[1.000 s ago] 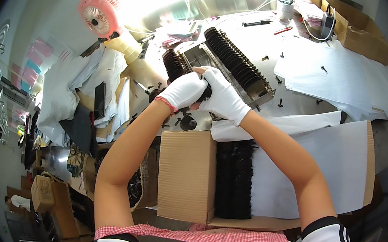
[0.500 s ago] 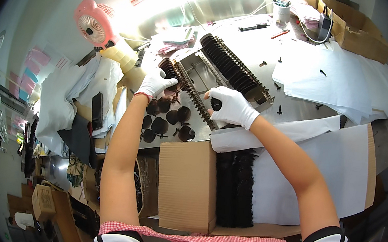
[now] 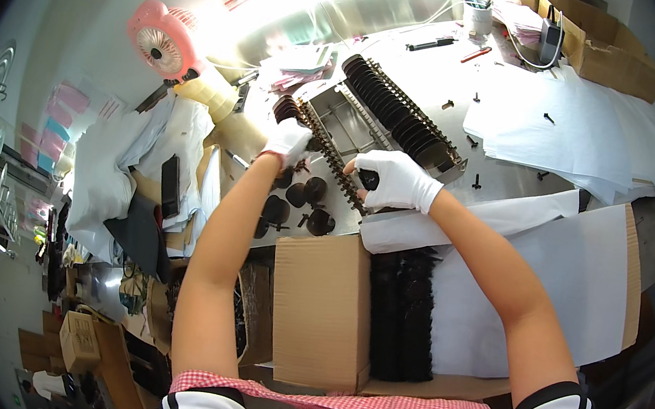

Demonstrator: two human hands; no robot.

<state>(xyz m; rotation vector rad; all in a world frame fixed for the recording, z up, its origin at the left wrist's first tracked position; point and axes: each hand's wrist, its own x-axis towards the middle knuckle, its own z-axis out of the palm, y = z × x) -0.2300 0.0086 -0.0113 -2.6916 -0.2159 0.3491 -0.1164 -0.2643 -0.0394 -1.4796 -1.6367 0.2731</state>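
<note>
My left hand [image 3: 288, 140], in a white glove with bare fingertips, is closed beside the left row of a metal rack [image 3: 333, 158]. Its fingertips are partly hidden, and I cannot make out what they grip. On the other side of that toothed rail, my right hand [image 3: 403, 184], gloved alike, pinches a dark lens-like piece [image 3: 367, 179] between thumb and fingers. Dark rounded pieces stand packed in the rack's right row [image 3: 393, 112]; brown ones [image 3: 285, 108] stand in the left row. Several loose dark lens-like pieces [image 3: 314, 190] with small stems lie below my left hand.
A cardboard box [image 3: 320, 311] stands at the near edge, beside a black bristly strip [image 3: 402, 318]. White paper sheets [image 3: 544, 134] with small dark screw-like parts around them lie at right. A pink fan [image 3: 163, 42] stands back left, an open carton [image 3: 604, 51] back right.
My left hand has moved slightly right and its fingers have curled in from a wider spread at the left row. My right hand stays almost in place with its dark piece.
</note>
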